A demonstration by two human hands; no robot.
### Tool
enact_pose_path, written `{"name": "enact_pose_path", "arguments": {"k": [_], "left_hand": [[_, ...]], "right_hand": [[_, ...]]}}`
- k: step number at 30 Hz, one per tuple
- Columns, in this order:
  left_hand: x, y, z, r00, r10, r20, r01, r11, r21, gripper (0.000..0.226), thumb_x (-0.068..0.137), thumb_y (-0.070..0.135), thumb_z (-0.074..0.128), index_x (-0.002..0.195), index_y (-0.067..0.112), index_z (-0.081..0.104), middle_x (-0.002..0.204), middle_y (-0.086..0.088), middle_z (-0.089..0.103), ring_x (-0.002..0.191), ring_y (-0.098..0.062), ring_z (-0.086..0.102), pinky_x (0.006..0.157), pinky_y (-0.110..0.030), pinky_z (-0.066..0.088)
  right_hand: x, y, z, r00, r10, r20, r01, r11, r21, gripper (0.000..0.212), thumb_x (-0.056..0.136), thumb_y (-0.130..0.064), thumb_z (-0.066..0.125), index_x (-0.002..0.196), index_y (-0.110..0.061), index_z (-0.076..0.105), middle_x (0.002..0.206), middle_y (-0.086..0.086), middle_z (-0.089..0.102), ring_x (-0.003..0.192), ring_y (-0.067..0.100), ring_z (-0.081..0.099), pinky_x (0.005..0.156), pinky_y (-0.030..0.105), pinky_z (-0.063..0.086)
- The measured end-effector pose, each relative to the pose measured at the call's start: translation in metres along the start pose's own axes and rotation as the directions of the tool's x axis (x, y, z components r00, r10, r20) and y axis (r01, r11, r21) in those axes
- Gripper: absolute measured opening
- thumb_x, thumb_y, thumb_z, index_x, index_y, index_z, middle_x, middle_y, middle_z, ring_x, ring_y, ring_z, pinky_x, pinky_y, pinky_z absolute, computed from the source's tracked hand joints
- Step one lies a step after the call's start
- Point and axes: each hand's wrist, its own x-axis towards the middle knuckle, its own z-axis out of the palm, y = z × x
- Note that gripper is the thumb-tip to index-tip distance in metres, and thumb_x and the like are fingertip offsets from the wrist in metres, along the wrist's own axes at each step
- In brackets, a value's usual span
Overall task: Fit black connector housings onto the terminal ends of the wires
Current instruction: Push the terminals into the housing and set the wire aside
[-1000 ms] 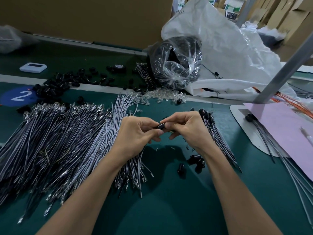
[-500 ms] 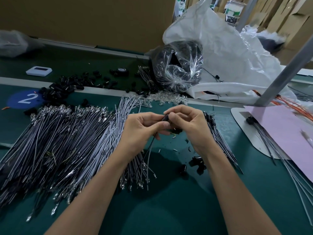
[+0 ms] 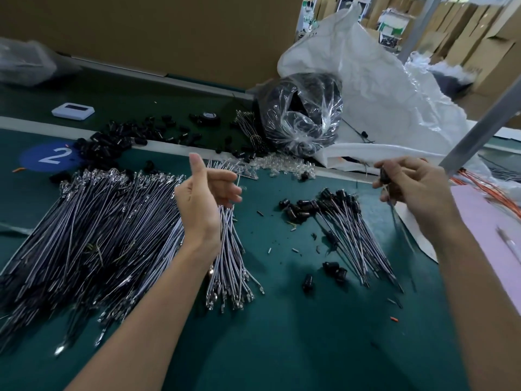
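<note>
My right hand (image 3: 414, 187) is raised at the right and pinches a black connector housing (image 3: 384, 174); its thin wire (image 3: 394, 218) hangs down from the fingers. My left hand (image 3: 204, 196) hovers, thumb up and fingers loosely curled, over a small bundle of grey wires (image 3: 232, 266) with bare metal terminals. I see nothing in it. A big pile of bare wires (image 3: 93, 235) covers the green mat at the left. Wires fitted with housings (image 3: 352, 235) lie between my hands, with loose black housings (image 3: 298, 208) beside them.
More black housings (image 3: 112, 139) are heaped at the back left near a blue "2" sticker (image 3: 53, 157). A clear bag of black parts (image 3: 298, 119), a white sack (image 3: 366, 80), clear plastic bits (image 3: 282, 165), a pink sheet (image 3: 485, 221) and a slanted grey post (image 3: 479, 131) crowd the back and right.
My hands were joined at the centre around one housing and wire. They have parted: the right carried the fitted wire up and right, the left let go and moved left.
</note>
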Motion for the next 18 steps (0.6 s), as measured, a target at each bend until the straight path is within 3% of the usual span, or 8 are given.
{"name": "enact_pose_path", "arguments": {"k": [2, 3, 5, 6, 8, 11, 18], "left_hand": [[0.001, 0.001, 0.000, 0.998, 0.009, -0.059, -0.010, 1.000, -0.012, 0.061, 0.104, 0.045, 0.033, 0.076, 0.006, 0.070, 0.060, -0.008, 0.067, 0.049, -0.019, 0.061, 0.049, -0.021, 0.048], [0.001, 0.001, 0.001, 0.997, 0.008, -0.077, -0.009, 1.000, -0.013, 0.058, 0.104, 0.044, 0.034, 0.081, 0.005, 0.071, 0.061, -0.009, 0.067, 0.049, -0.019, 0.061, 0.049, -0.021, 0.047], [0.002, 0.001, 0.000, 0.996, 0.006, -0.089, -0.007, 1.000, -0.004, 0.054, 0.105, 0.042, 0.035, 0.088, 0.005, 0.070, 0.064, -0.009, 0.067, 0.048, -0.019, 0.060, 0.048, -0.021, 0.046], [0.001, 0.000, 0.000, 0.996, 0.008, -0.089, -0.008, 1.000, 0.003, 0.051, 0.105, 0.042, 0.036, 0.089, 0.007, 0.070, 0.065, -0.008, 0.068, 0.048, -0.018, 0.060, 0.048, -0.021, 0.046], [0.001, 0.000, 0.000, 0.996, 0.017, -0.092, -0.016, 1.000, 0.013, 0.047, 0.105, 0.040, 0.037, 0.088, 0.010, 0.070, 0.064, -0.006, 0.068, 0.048, -0.017, 0.060, 0.048, -0.021, 0.046], [0.001, -0.001, -0.001, 0.995, 0.021, -0.094, -0.017, 0.999, 0.043, 0.042, 0.104, 0.038, 0.041, 0.089, 0.010, 0.070, 0.064, -0.005, 0.068, 0.048, -0.017, 0.060, 0.047, -0.021, 0.047], [-0.001, -0.004, 0.000, 0.998, 0.064, -0.011, -0.060, 0.980, 0.192, 0.024, 0.101, 0.026, 0.052, 0.086, 0.016, 0.069, 0.062, 0.002, 0.069, 0.051, -0.011, 0.061, 0.048, -0.015, 0.045]], "right_hand": [[0.010, 0.005, 0.005, 1.000, 0.019, 0.018, -0.013, 0.955, -0.296, 0.047, 0.091, -0.041, 0.052, 0.123, -0.007, 0.063, 0.094, 0.015, 0.072, 0.074, 0.030, 0.067, 0.068, 0.040, 0.058], [0.014, 0.007, 0.011, 0.999, 0.002, 0.037, 0.015, 0.900, -0.437, 0.043, 0.096, -0.038, 0.049, 0.127, -0.011, 0.062, 0.096, 0.014, 0.070, 0.073, 0.028, 0.065, 0.067, 0.039, 0.056], [0.015, 0.009, 0.029, 0.990, -0.072, 0.120, 0.128, 0.811, -0.570, 0.033, 0.101, -0.027, 0.049, 0.128, -0.016, 0.062, 0.096, 0.004, 0.067, 0.062, 0.008, 0.054, 0.056, 0.020, 0.045], [0.013, 0.008, 0.040, 0.983, -0.087, 0.162, 0.165, 0.804, -0.571, 0.029, 0.100, -0.021, 0.052, 0.126, -0.017, 0.064, 0.098, -0.001, 0.066, 0.061, -0.002, 0.050, 0.056, 0.011, 0.040], [0.006, 0.006, 0.064, 0.968, -0.083, 0.236, 0.204, 0.807, -0.554, 0.027, 0.097, -0.009, 0.055, 0.119, -0.017, 0.068, 0.106, -0.004, 0.068, 0.069, -0.011, 0.051, 0.066, 0.005, 0.043], [-0.007, 0.003, 0.100, 0.956, -0.062, 0.286, 0.215, 0.812, -0.543, 0.033, 0.094, 0.002, 0.054, 0.114, -0.017, 0.072, 0.110, -0.001, 0.072, 0.093, 0.004, 0.063, 0.091, 0.019, 0.048], [-0.025, 0.009, 0.134, 0.969, -0.099, 0.225, 0.227, 0.714, -0.662, 0.024, 0.094, -0.016, 0.059, 0.117, -0.017, 0.067, 0.112, 0.003, 0.067, 0.112, 0.022, 0.054, 0.093, 0.038, 0.048]]}}
